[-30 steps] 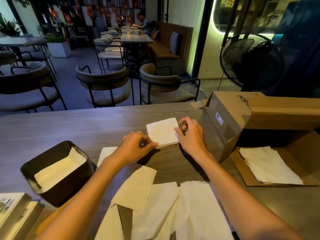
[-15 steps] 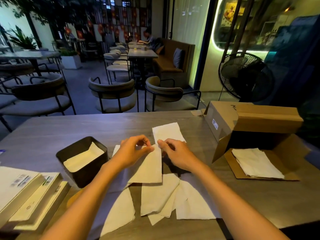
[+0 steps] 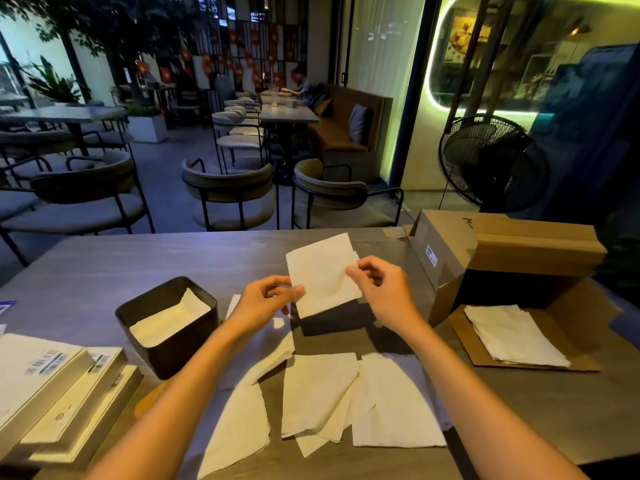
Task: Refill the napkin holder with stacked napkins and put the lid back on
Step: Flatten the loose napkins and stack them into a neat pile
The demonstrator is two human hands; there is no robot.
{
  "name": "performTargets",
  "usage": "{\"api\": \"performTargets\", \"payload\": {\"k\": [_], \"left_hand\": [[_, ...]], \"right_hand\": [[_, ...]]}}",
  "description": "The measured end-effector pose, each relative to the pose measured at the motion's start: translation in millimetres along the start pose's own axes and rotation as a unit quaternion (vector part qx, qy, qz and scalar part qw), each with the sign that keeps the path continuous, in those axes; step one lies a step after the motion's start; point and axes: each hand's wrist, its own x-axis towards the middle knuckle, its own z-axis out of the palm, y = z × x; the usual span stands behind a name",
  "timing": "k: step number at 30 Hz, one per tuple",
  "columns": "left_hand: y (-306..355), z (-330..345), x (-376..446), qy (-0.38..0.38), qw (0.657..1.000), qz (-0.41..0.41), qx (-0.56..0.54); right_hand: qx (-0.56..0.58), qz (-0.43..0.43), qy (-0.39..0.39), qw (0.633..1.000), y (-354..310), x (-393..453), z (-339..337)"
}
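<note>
While both hands pinch, napkin point(image 3: 322, 273) spans grip.

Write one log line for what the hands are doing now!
left hand: pinching napkin | right hand: pinching same napkin | napkin: lifted above table | napkin holder: open, partly filled

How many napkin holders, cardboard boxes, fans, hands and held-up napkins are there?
napkin holder: 1
cardboard box: 1
fan: 1
hands, left hand and right hand: 2
held napkin: 1
Total: 6
</note>
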Motion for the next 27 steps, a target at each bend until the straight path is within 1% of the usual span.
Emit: {"api": "performTargets", "payload": {"k": [2, 5, 9, 13, 16, 20, 27], "left_hand": [[-2, 5, 3, 0.004, 1.0, -0.001, -0.022], [-1, 8, 21, 0.002, 1.0, -0.009, 0.019], [-8, 21, 48, 0.056, 0.998, -0.006, 0.038], [-15, 37, 73, 0.061, 0.994, 0.009, 0.085], [-23, 47, 88, 0.065, 0.989, 0.015, 0.132], [-32, 56, 96, 0.091, 0.978, 0.042, 0.181], [-40, 57, 97, 0.084, 0.971, 0.058, 0.216]], "right_hand": [[-0.009, -0.003, 0.003, 1.0, 2, 6, -1], [-0.026, 0.003, 0.008, 1.0, 8, 18, 1], [-0.057, 0.032, 0.023, 0.998, 29, 39, 7], [-0.069, 0.053, 0.031, 0.996, 50, 57, 6], [-0.084, 0.063, 0.053, 0.993, 64, 65, 6], [-0.09, 0.074, 0.073, 0.99, 78, 68, 7], [-0.119, 0.088, 0.072, 0.986, 85, 71, 10]]}}
